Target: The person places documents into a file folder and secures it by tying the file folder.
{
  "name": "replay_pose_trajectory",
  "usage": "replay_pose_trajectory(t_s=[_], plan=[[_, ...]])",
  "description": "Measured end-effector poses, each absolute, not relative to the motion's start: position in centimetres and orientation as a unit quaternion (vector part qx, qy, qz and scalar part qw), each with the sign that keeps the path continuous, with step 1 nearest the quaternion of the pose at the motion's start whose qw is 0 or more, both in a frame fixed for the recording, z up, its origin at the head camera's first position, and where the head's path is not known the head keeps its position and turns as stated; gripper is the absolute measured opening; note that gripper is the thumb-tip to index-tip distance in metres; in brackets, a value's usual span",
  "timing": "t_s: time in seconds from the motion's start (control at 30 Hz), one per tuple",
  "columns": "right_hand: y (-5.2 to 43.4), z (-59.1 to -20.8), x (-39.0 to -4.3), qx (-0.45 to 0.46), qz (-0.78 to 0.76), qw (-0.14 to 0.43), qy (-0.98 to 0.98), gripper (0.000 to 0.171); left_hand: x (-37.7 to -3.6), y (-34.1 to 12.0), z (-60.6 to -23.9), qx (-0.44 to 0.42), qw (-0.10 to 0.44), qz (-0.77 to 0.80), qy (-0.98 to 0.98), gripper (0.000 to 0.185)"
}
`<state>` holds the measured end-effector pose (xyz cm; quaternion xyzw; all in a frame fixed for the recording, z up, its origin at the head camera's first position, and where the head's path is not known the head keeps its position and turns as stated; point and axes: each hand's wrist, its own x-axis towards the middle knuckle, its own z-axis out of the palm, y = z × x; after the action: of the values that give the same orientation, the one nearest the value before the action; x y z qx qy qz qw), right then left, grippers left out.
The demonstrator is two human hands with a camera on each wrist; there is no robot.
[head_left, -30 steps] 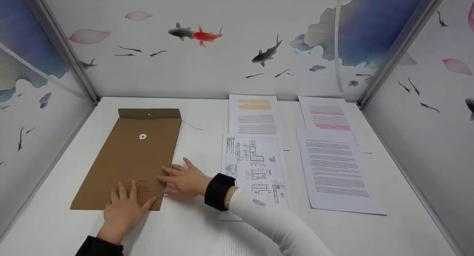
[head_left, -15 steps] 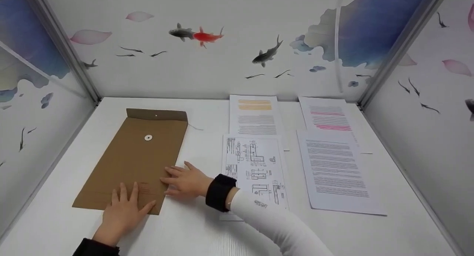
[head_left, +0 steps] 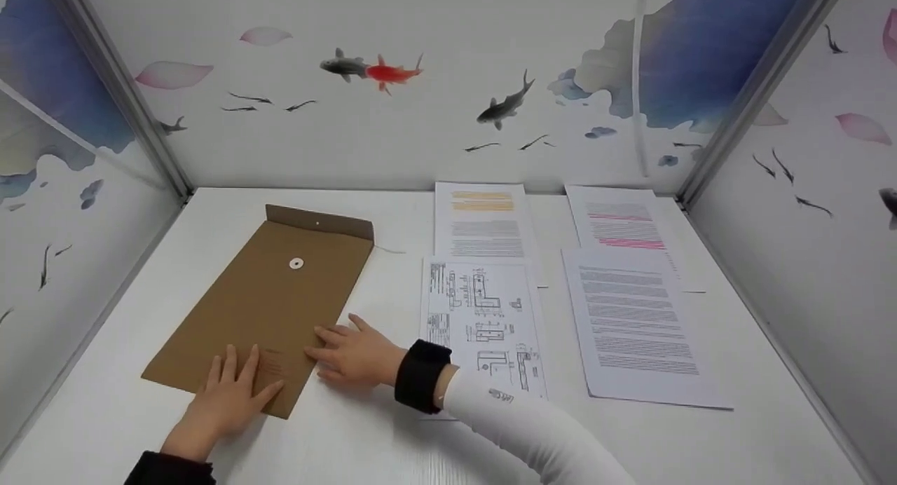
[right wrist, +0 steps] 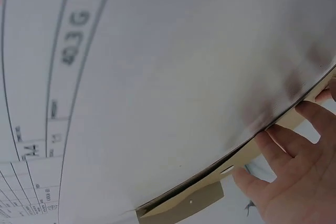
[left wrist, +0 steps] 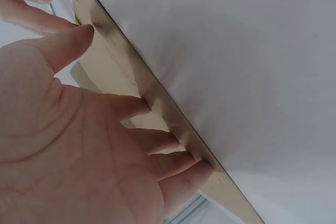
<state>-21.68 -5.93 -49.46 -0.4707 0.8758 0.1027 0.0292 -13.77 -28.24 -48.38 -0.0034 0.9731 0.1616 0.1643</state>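
**Brown envelope pinned flat under two hands**

While it lies slantwise on the left half of the white tabletop [head_left: 364, 443], the brown envelope [head_left: 270, 306] is pressed down by both hands at its near end. The left hand [head_left: 228, 397] is laid flat on the near corner, fingers straight and slightly spread; in the left wrist view those fingers [left wrist: 157, 142] are seen lying along the envelope's edge [left wrist: 136, 85], nothing being gripped. The right hand [head_left: 357, 355] is set against the near right edge, fingers extended and relaxed, their tips resting on the cardboard rather than curled round it; the right wrist view shows the fingertips [right wrist: 278, 142] touching the brown edge. Judging by this flat, two-sided contact, the envelope appears to be steadied or slid, not lifted, since no edge is raised.

The flap [head_left: 319, 221] is at the far end, folded open, with a white button [head_left: 296, 263] below it and a thin string [head_left: 389, 249] trailing off to the right.

Four printed sheets are laid out to the right, well apart from the hands' grip: a drawing sheet [head_left: 480, 317] just beside the right wrist, partly under the white sleeve [head_left: 532, 436]; an orange-marked page [head_left: 483, 222] behind it; a text page [head_left: 634, 327]; and a pink-marked page [head_left: 620, 222] partly beneath that one.
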Motion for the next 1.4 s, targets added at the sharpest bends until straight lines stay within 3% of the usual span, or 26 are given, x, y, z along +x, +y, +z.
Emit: replay_pose_trajectory(t_s=[0.73, 0.93, 1.17, 1.4], plan=[[-6.1, -49.3, -19.8, -0.507, 0.143, -0.038, 0.849, 0.049, -15.8, -29.2, -48.4, -0.030, 0.163, 0.146, 0.975, 0.091], [-6.0, -49.4, -19.9, -0.528, 0.107, -0.005, 0.843, 0.050, -15.8, -29.6, -48.2, -0.015, 0.166, 0.141, 0.976, 0.094], [-5.2, -49.0, -21.5, -0.517, 0.021, 0.086, 0.851, 0.047, -15.5, -30.1, -48.1, 0.009, 0.161, 0.138, 0.977, 0.095], [-3.7, -49.2, -23.8, -0.477, -0.028, 0.101, 0.873, 0.046, -15.3, -30.2, -48.3, 0.009, 0.155, 0.132, 0.979, 0.096]])
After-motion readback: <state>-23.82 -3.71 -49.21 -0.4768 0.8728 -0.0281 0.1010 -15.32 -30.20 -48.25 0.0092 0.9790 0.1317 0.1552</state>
